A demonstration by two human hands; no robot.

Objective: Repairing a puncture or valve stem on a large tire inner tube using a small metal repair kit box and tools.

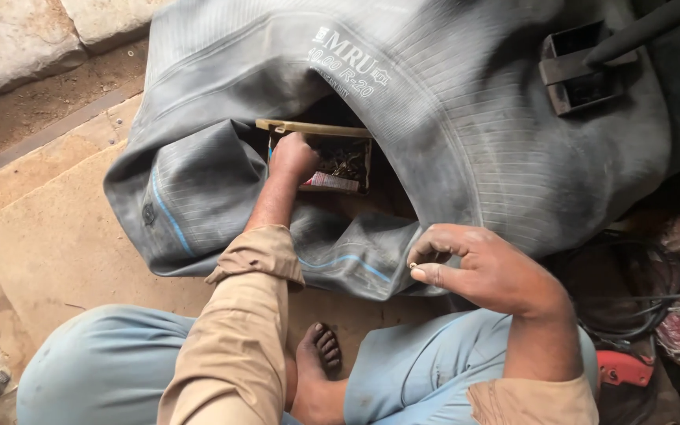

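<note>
**Me:** Across the plywood board (64, 236) lies the big grey inner tube (466, 118), folded over itself, and I'll place everything against that. At its top right edge sits a dark metal block (580, 67); off its right side are black cables (631, 283) and a red tool (623, 366).

**Partner:** And the hands?

**Me:** Inside the tube's central hollow is a small open wooden box (332, 157) of little metal bits. My left hand (291, 157) is down in that box, fingers curled; I cannot tell whether they have closed on anything. My right hand (485, 271) hovers over the tube's near fold, thumb and forefinger pressed together on a tiny brass-coloured part (413, 266).

**Partner:** So where is that part relative to the two hands?

**Me:** It sits at the right fingertips, just above the tube's near edge, well apart from the left hand and the box, which lie further in toward the hollow.

**Partner:** Any advice on handling?

**Me:** I'd judge the part easy to lose, being so small. Best to keep the pinch firm and low over the rubber, so a slip lands on the tube rather than the dusty board, and to keep the box level while the left hand sorts through it.
</note>
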